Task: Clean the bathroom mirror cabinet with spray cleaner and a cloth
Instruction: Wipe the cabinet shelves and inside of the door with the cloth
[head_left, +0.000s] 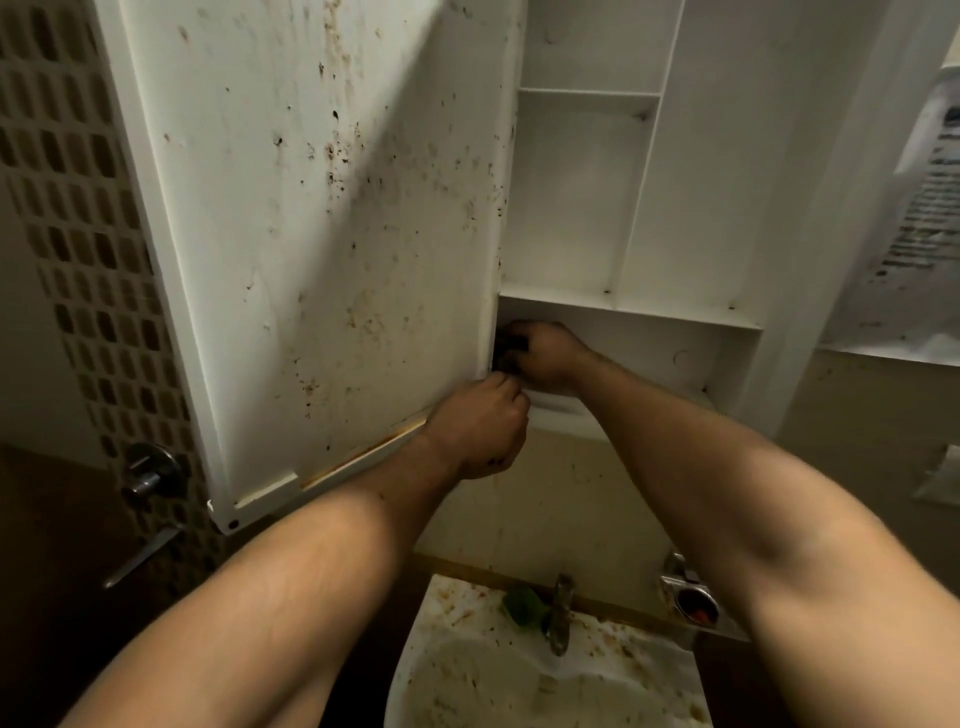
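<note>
The stain-speckled white cabinet door (322, 234) is hanging open at left, baring its grime. At its hinge corner the left hand (475, 431) is curling, contents hidden. Just right, the right hand (540, 353) is gripping a small dark object (511, 345) in the lowest shelf of the white mirror cabinet (571, 208), likely scrubbing.

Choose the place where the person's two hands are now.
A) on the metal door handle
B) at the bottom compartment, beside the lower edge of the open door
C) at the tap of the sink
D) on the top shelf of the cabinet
B: the left hand and the right hand meet at the bottom compartment, next to the stained open door, above the sink.
</note>
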